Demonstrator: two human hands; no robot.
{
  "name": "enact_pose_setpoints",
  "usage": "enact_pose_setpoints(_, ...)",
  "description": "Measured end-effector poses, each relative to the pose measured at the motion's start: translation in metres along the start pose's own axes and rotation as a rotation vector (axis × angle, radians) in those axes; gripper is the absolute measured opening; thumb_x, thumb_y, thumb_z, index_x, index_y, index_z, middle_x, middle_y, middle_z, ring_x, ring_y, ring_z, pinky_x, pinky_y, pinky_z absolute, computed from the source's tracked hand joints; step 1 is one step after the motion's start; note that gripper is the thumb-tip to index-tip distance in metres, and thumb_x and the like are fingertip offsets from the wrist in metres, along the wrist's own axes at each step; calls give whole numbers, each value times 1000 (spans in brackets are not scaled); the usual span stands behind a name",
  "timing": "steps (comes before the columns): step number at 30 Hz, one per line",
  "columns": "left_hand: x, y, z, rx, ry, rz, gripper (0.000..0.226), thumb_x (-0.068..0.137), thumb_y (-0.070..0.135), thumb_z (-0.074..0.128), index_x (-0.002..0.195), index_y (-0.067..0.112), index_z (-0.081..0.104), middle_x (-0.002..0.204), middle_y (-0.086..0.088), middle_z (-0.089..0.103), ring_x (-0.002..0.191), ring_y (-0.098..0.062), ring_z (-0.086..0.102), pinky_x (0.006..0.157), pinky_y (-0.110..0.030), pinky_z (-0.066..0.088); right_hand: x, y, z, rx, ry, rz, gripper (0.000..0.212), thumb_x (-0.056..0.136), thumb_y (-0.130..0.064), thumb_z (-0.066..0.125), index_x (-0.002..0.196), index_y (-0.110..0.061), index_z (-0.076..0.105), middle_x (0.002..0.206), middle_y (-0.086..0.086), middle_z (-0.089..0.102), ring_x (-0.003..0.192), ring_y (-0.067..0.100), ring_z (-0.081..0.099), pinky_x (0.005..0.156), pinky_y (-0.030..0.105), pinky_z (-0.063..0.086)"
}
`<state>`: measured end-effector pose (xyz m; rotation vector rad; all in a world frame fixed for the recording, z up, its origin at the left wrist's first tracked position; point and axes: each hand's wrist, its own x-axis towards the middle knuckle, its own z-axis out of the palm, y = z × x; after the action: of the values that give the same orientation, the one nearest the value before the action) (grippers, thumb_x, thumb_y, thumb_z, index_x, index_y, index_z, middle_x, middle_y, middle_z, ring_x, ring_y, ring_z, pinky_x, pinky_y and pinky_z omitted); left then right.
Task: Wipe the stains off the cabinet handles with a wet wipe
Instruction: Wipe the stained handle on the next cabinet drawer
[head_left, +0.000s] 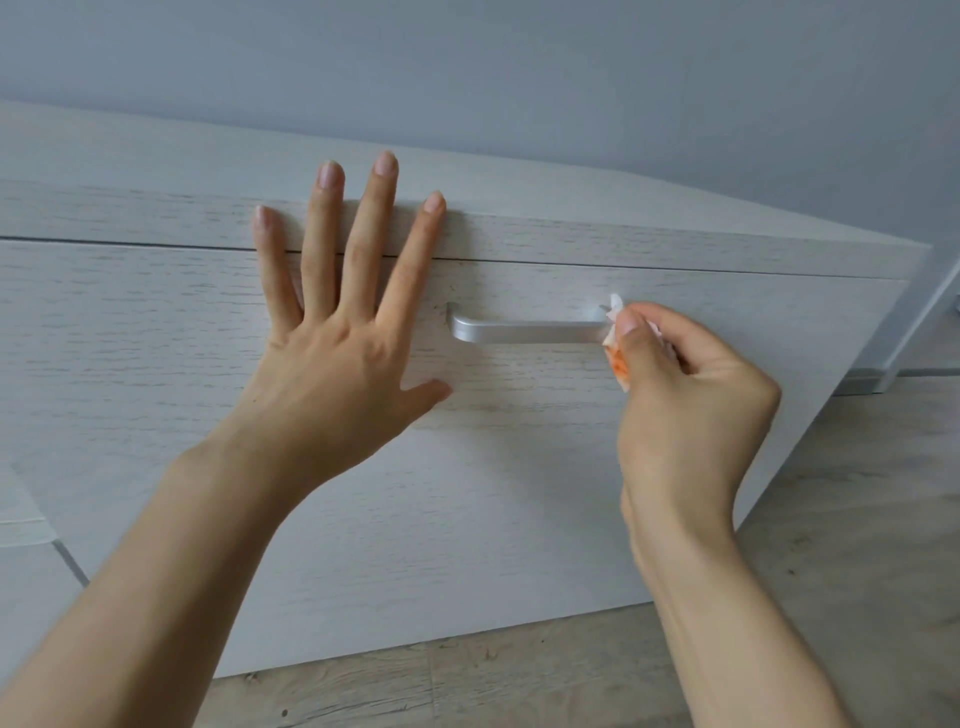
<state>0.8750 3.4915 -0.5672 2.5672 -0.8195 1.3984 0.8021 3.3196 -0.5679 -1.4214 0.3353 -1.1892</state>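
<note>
Right now your left hand (332, 332) lies flat on the cabinet front (156, 364), fingers straight and spread, fingertips reaching over the seam onto the top panel (571, 234); it holds nothing. You seem to be bracing the drawer so that it does not slide or rattle while the other hand rubs. Your right hand (685, 395) is curled round a bunched wet wipe (618, 358), thumb and fingers pinching it so a small wad sticks out toward the metal. The wipe already carries an orange smear, which suggests that it has picked up some of the stain. It touches the right end of the silver handle (524, 332), just where the bar bends back into the wood, and hides that corner. The rest of the bar, running left toward your braced hand, looks clean and bright, though the underside is out of sight. Your left thumb sits just below and left of the handle's left end, near it but apart. Pale wood-look floor (857, 519) shows beneath the cabinet.
</note>
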Motion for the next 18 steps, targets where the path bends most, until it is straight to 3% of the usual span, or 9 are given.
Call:
enact_pose_setpoints(2,-1,0,-2,3,-15,1,129,59,49,81,152,14,-1,156,-15,-5,141,-37,-10,106,-43,-27,-7,-5,-1,-55,-20,-37,15,84,-15,67,73,-25,70,62,-10,67,59,5,61,70,33,55)
enact_pose_setpoints(5,-4,-1,-9,7,-42,4,127,60,45,84,152,16,2,157,-15,-4,142,-37,-9,108,-44,-23,-25,-15,7,21,-138,-17,10,83,-13,68,76,-17,73,65,-5,69,61,6,64,66,27,54)
enact_pose_setpoints(10,-21,-13,-33,60,-120,26,116,66,39,81,152,15,8,159,-12,2,145,-32,-2,112,-55,-2,-46,-40,33,195,-289,83,7,83,-8,67,77,-10,72,63,-5,70,61,5,67,62,19,52)
enact_pose_setpoints(15,-64,-45,-58,129,-229,-111,107,73,40,74,152,21,4,159,-12,-2,145,-32,-2,113,-54,-2,-63,-55,67,242,-412,100,8,80,-12,70,73,-15,70,55,-12,65,56,2,63,67,28,56)
enact_pose_setpoints(18,-87,-67,-79,199,-400,-196,104,82,44,67,150,28,-11,159,-6,-12,146,-27,-7,114,-49,-7,-82,-54,90,283,-487,199,10,80,-9,68,73,-16,69,54,-13,64,55,1,62,66,26,56)
